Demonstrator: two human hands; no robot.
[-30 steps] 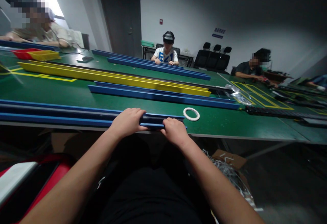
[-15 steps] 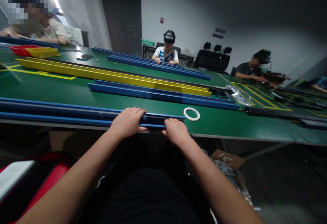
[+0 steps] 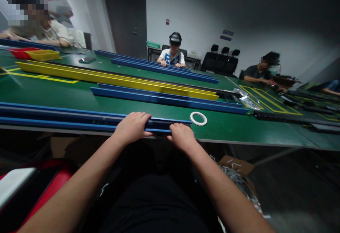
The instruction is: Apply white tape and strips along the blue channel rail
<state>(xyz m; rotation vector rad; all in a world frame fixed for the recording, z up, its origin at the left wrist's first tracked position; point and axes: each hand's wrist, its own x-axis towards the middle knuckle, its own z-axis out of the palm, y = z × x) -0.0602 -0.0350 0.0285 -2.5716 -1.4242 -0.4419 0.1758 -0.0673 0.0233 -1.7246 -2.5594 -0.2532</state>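
I'm judging the work on the near blue channel (image 3: 61, 117) to be partway along: it is already lying lengthwise on the near edge of the green table (image 3: 228, 131), and both hands are holding its three-o'clock end. A pale line is running inside it, but I'm not managing to tell tape from glare, so I'm leaving open how much is finished. The white tape roll (image 3: 204, 120) is lying just beyond that end, between one and two o'clock from the right hand (image 3: 183, 135), touched by neither hand. The yellow channel (image 3: 117, 82), towards eleven o'clock, and the far blue channel (image 3: 148, 98), around twelve, are also lying untouched by them.

I'm seeing the forearms converging from seven and five o'clock. The left hand (image 3: 132, 127) is gripping the channel, fingers curling over the top, thumb lying along the near side; the right is clasping the very end, slightly apart from it.
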